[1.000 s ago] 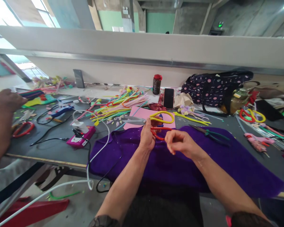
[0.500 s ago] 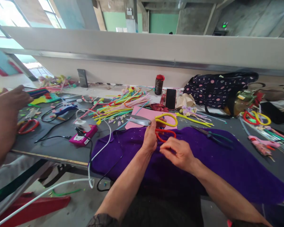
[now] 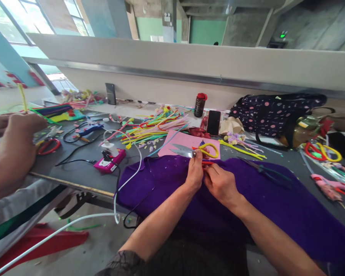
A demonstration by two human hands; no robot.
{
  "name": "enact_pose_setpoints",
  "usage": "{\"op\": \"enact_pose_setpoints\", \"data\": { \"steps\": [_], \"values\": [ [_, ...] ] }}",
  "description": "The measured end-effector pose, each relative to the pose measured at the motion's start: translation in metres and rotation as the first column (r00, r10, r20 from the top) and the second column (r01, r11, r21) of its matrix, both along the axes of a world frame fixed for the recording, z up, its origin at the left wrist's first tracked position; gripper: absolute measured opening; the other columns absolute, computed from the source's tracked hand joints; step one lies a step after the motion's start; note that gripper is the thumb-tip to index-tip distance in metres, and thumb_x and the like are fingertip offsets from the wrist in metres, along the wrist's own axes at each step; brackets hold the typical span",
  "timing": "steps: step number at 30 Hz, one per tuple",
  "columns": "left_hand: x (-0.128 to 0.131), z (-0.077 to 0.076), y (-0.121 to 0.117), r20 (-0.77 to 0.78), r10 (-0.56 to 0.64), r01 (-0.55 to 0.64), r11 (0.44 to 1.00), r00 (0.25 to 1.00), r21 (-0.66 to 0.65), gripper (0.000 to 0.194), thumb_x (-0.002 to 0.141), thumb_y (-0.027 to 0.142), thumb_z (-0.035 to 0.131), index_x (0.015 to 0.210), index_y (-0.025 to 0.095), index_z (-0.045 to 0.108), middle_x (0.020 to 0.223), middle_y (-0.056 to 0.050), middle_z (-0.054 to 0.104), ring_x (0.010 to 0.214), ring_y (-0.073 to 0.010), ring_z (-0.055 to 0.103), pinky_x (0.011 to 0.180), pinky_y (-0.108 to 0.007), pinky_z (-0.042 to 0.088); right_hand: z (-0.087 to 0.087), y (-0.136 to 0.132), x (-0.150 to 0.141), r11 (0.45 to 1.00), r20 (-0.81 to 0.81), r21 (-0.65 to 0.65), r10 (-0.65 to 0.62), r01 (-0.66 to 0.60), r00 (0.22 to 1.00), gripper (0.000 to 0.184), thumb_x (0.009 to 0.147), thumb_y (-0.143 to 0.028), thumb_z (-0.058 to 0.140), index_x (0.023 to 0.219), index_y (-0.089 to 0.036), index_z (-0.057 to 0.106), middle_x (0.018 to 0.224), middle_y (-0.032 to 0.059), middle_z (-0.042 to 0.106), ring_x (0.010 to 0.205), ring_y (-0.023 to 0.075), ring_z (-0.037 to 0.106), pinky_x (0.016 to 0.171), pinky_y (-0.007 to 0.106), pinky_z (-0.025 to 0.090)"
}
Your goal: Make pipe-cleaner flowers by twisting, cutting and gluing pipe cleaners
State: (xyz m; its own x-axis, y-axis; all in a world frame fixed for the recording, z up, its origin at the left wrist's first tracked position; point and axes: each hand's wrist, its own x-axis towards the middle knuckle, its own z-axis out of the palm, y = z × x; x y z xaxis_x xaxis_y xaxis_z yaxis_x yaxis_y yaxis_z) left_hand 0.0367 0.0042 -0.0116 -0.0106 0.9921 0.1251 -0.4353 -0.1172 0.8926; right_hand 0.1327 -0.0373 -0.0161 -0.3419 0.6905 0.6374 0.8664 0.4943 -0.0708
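Two hands are held close together, apparently meeting at the scissors. The scissors [image 3: 184, 150] are clamped near the pivot by the left hand [image 3: 194, 174], blades slightly parted and pointed leftward over the pink sheet [image 3: 186, 140]. Fingers of the right hand [image 3: 222, 184] are bent in at the red handle; whether it is gripped cannot be told. A small blue item [image 3: 201, 142] is seen by the left fingertips, too small to identify.

Purple cloth [image 3: 166, 180] is spread under both hands; pliers [image 3: 260, 168] are laid right of them, pipe cleaners [image 3: 158, 126] beyond, to the left.

Risks, as judged: left fingers could be pinched if the handles are squeezed while the pivot is held; the sheet or cloth could be nicked if the blades are dipped; the scissors could be twisted loose by a pull on the red handle.
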Motion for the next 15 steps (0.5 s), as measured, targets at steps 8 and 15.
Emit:
{"op": "enact_pose_setpoints", "data": {
  "steps": [8,15],
  "values": [
    [0.002,0.001,0.0,0.047,-0.027,0.027,1.0,0.999,0.004,0.039,0.082,0.048,0.041,0.088,0.016,0.061,0.091,-0.007,0.063,0.081,-0.0156,0.058,0.073,-0.027,0.044,0.008,0.006,0.005,0.981,-0.251,-0.17,0.048,-0.093,0.967,0.015,0.079,-0.016,0.046,0.069,-0.016,0.057,0.069,0.0031,0.058,0.062,0.0125,0.053,0.058,0.023,0.038],
    [-0.004,-0.002,0.006,0.066,-0.02,0.02,1.0,0.998,-0.003,0.04,0.082,0.05,0.04,0.086,0.015,0.061,0.089,-0.007,0.063,0.08,-0.0151,0.057,0.07,-0.026,0.044,0.02,0.008,0.012,0.867,-0.46,-0.35,0.172,-0.356,0.871,0.017,0.085,-0.02,0.043,0.085,-0.018,0.061,0.077,0.0028,0.059,0.07,0.0131,0.055,0.065,0.024,0.041]
  ]
}}
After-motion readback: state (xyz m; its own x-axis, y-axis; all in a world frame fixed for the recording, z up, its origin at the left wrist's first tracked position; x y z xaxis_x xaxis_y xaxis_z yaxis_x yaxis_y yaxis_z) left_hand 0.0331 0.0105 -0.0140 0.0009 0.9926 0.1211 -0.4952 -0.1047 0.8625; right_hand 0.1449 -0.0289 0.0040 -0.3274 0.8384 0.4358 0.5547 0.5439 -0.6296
